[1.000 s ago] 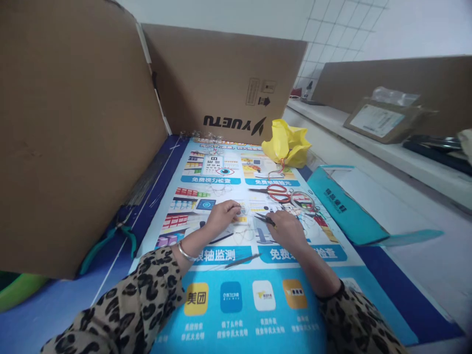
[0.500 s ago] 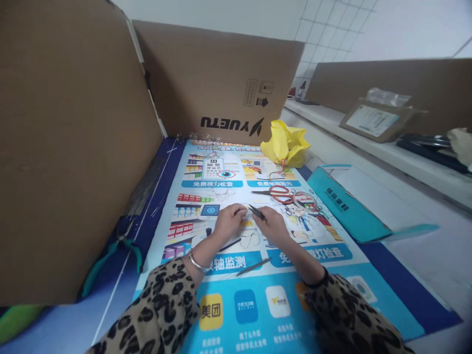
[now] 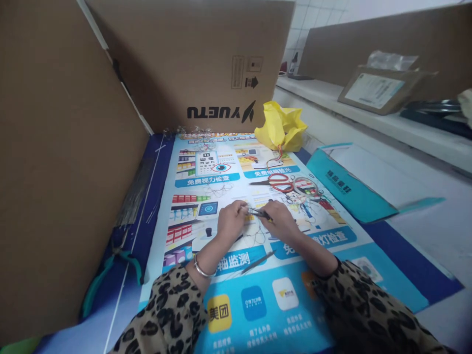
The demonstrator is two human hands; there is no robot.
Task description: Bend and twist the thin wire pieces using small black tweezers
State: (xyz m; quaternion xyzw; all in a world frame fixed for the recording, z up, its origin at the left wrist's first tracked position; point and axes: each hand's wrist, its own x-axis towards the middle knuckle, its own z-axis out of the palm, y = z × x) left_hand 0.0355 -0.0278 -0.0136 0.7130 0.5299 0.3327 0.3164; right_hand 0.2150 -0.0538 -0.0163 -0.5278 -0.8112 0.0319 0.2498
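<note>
My left hand is closed in a pinch on a piece of thin wire, its fine detail too small to make out. My right hand is wrapped round small dark-jawed pliers. The tips of the pliers point left and reach the wire by the left fingertips. Below the hands, a loop of thin wire lies on the printed poster sheet. Nearer to me is a slim grey pointed tool, lying flat.
Red-handled scissors, a wire coil and a yellow bag lie beyond my right hand. Teal-handled pliers and straight wires are at left. Cardboard walls stand left and behind; a teal box sits right.
The pliers have turned to point more directly left and now meet the wire at my left fingertips. The view has tilted down and shifted slightly.
</note>
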